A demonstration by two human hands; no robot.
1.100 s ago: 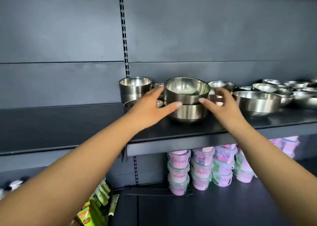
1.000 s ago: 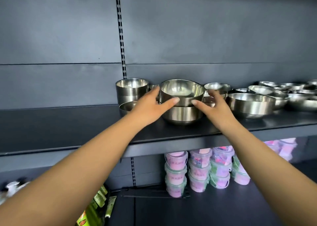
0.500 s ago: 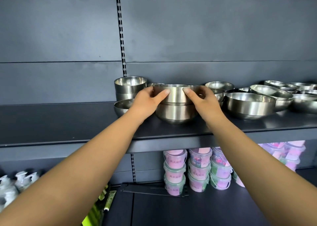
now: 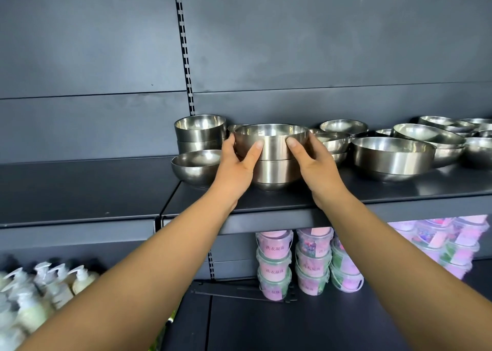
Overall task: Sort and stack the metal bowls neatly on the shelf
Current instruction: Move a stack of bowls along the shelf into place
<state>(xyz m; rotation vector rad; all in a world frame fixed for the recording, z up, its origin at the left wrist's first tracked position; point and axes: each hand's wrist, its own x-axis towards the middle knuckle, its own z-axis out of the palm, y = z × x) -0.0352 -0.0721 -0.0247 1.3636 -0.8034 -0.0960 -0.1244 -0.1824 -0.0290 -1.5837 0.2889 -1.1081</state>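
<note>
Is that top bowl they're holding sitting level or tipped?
Roughly level. The top bowl sits nested in the lower bowl, its rim near horizontal, both hands gripping its sides.

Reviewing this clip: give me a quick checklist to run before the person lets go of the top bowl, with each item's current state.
1. Both hands on the top bowl: ok, left hand and right hand grip its sides.
2. Top bowl level: ok, rim looks even.
3. Nested in the lower bowl: ok, walls line up.
4. Fully seated: cannot tell, the inside contact is hidden.
5. Clear of the single bowl at left: cannot tell, the left hand hides the gap.
6. Stack back from the shelf edge: ok.
</note>
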